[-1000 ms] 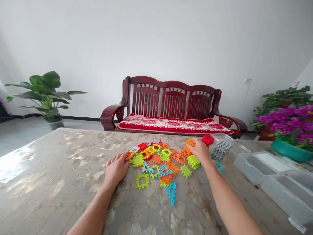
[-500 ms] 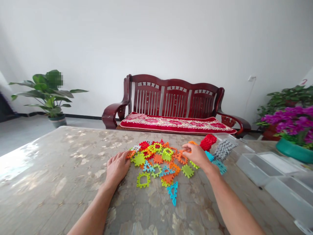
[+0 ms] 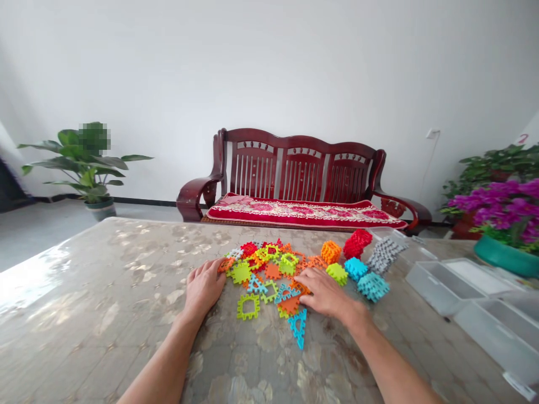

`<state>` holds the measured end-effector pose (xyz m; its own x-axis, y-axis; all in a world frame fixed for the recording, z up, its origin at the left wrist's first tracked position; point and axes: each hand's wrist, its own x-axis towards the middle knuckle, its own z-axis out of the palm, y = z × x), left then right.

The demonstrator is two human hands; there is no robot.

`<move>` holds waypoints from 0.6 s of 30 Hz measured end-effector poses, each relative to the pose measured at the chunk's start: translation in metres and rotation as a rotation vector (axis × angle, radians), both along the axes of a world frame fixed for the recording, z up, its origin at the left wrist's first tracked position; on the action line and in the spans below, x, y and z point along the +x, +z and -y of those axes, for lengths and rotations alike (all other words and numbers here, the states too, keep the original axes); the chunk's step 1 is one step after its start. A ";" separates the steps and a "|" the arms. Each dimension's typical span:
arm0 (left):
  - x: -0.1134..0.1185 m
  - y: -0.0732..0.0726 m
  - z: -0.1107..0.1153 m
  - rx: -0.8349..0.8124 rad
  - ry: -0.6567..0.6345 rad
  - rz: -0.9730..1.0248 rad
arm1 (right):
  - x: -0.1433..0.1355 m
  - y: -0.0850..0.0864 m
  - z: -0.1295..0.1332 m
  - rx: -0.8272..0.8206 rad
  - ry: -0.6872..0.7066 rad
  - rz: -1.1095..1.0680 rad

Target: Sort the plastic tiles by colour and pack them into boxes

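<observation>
1. While the multicoloured heap of flat, toothed plastic pieces (image 3: 273,271) lies on the patterned grey-brown tabletop (image 3: 138,314), a blue triangular plastic frame (image 3: 298,328) points nearward from its front edge.
2. At the heap's right, the right hand (image 3: 323,290) bends its fingers over orange pieces; whether it grips one cannot be told.
3. At the heap's left edge, the left hand (image 3: 205,286) touches an orange piece, grip unclear.
4. Right of the heap lie toothed plastic stacks (image 3: 330,252), then translucent plastic boxes (image 3: 440,283).
5. Beyond the heap stands a dark-red wooden bench (image 3: 303,174).
</observation>
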<state>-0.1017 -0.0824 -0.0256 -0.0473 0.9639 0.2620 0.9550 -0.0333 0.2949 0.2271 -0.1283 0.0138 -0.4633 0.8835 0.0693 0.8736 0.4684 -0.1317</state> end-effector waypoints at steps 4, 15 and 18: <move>0.000 -0.001 0.000 0.001 0.000 -0.003 | -0.012 -0.001 0.007 0.126 -0.015 0.096; 0.000 -0.001 0.000 0.010 0.006 -0.007 | -0.008 -0.007 -0.029 0.081 -0.249 -0.227; 0.000 -0.001 0.000 0.004 0.005 -0.004 | -0.009 -0.007 -0.031 0.143 -0.257 -0.224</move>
